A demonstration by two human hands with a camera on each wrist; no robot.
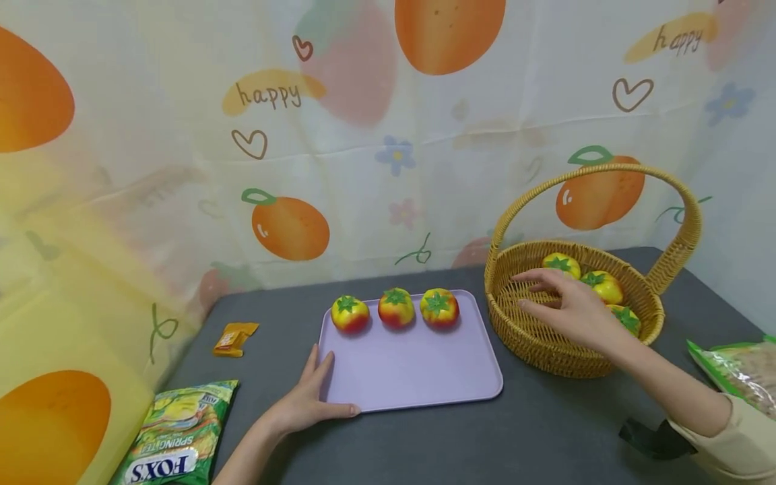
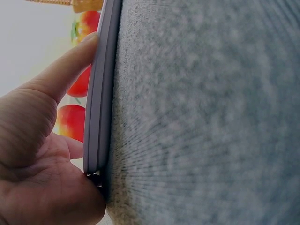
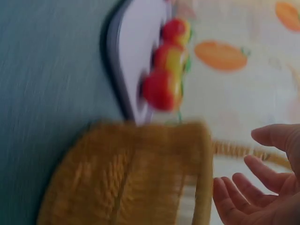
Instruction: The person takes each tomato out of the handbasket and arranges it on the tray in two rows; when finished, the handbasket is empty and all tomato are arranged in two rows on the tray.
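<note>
Wicker makes up the basket (image 1: 533,353) at right of the frame, its tall handle (image 1: 597,170) arching over the opening. The right hand (image 1: 570,306) hangs over it with fingers apart, gripping nothing; the forearm crosses the near rim and partly hides the lowest of the three yellow-green fruits (image 1: 603,288) inside. At centre, three red-and-yellow fruits (image 1: 397,308) line the far side of a lilac tray (image 1: 412,364). The left hand (image 1: 306,401) is spread around the tray's lower-left corner, thumb against the near edge, fingers at the left side.

A green bag (image 1: 178,431) at lower left reads "FOX'S" and "SPRING TEA", upside down. Above it lies an orange wrapper (image 1: 234,339), its print too small to read. At the right edge sits a clear, green-edged bag (image 1: 742,370). Behind, the fruit-printed cloth (image 1: 364,175) says "happy" at upper left and upper right, near outlined hearts.
</note>
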